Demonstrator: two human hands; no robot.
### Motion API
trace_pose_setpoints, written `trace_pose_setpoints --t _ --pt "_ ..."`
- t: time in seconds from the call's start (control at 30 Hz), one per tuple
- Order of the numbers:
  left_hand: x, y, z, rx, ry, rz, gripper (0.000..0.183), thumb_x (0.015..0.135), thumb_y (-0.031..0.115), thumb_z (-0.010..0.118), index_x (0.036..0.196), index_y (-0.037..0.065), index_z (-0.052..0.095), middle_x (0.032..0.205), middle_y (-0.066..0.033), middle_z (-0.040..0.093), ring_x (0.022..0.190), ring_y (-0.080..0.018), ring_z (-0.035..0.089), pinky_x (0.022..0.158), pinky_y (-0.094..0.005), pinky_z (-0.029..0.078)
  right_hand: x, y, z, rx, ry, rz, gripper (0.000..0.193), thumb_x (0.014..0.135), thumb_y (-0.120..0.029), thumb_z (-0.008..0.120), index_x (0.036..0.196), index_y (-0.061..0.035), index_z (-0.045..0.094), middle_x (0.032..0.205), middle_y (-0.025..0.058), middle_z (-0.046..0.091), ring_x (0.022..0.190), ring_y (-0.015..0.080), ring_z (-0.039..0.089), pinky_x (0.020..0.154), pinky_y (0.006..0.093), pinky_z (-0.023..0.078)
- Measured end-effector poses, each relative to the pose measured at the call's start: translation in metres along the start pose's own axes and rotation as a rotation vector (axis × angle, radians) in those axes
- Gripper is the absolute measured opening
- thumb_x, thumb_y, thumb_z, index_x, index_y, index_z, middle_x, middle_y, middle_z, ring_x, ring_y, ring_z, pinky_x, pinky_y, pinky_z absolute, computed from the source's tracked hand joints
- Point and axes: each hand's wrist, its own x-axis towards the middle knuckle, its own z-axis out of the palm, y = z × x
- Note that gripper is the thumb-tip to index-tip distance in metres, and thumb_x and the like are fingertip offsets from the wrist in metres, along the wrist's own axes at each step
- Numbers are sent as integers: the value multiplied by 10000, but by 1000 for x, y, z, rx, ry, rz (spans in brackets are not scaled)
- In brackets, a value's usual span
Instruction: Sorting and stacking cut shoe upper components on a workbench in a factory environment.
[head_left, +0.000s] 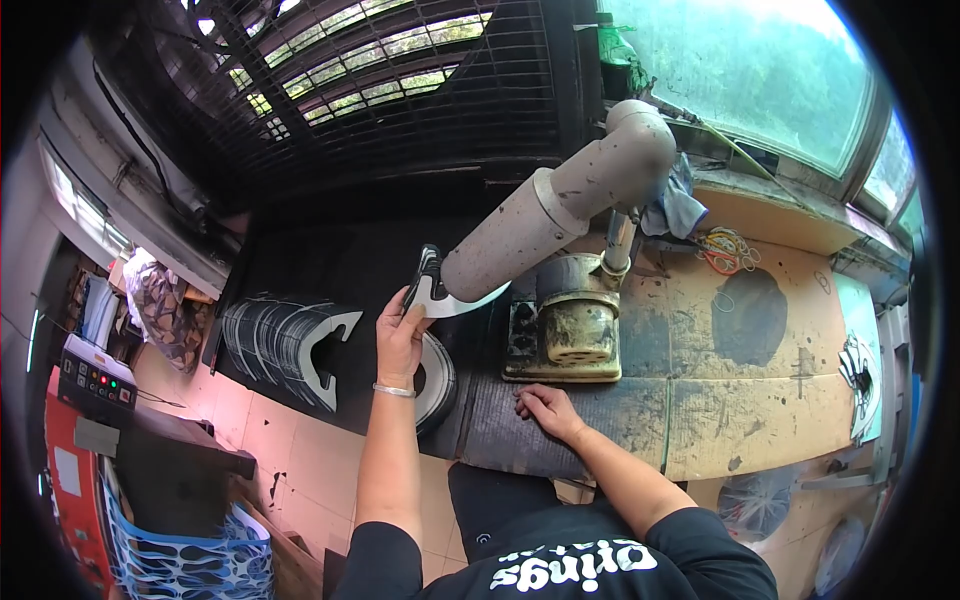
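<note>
My left hand (401, 338) is closed on a curved white piece (466, 304) with a black, striped upper end. Part of that piece passes behind a thick grey pipe (520, 235), which hides how far it reaches. Just below my left wrist lies a round ring-shaped stack (437, 385), white and dark, partly covered by my forearm. My right hand (550, 412) rests on the blackened cardboard (600, 425) with its fingers curled in, and nothing shows in them. In front of it stands a stained metal machine base (582, 335).
A row of C-shaped black-and-white pieces (285, 340) lies on the dark surface at left. Orange-handled scissors (727, 255) and a grey cloth (677, 200) lie at the back right. A red machine with a control box (98, 380) stands at far left. A barred grille (400, 90) rises behind.
</note>
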Motion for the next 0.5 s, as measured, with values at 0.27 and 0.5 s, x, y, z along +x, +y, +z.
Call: trace_pose_setpoints --t 0.27,0.5 --pt "4 -3 20 -24 26 36 377 878 8 629 1240 -36 530 1086 -107 655 913 -166 674 813 -295 583 0 4 -1 2 -8 15 277 942 -173 522 1067 51 623 814 93 692 744 143 667 705 274 522" --pt "-3 7 24 22 10 34 378 871 8 641 1235 -29 547 1068 -88 661 896 -135 661 773 -256 566 0 4 -2 0 -13 13 283 939 -170 520 1077 55 622 823 98 696 746 146 668 713 276 525"
